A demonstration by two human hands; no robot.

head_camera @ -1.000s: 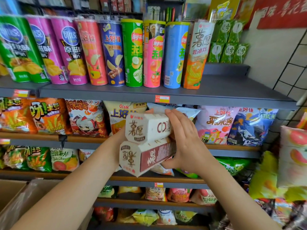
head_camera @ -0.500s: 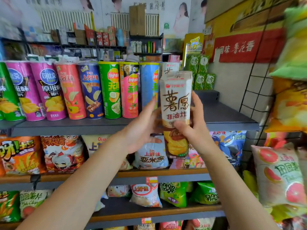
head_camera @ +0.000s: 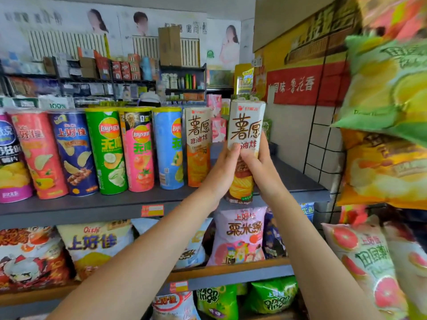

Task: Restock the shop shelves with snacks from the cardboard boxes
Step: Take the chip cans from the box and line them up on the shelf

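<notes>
I hold a tall white chip box with brown Chinese lettering upright at the front edge of the grey top shelf. My left hand grips its left side and my right hand grips its right side, thumbs meeting on the front. A matching orange and white chip box stands on the shelf just to its left, at the end of a row of chip tubes. No cardboard box is in view.
The grey top shelf is bare to the right of the held box, up to a tiled wall and wire grid. Snack bags fill the lower shelves. Hanging chip bags crowd the right side.
The box went from lying sideways at the second shelf to upright, and both hands raised it and carried it forward and right to the top shelf's edge. The view tilted upward.
</notes>
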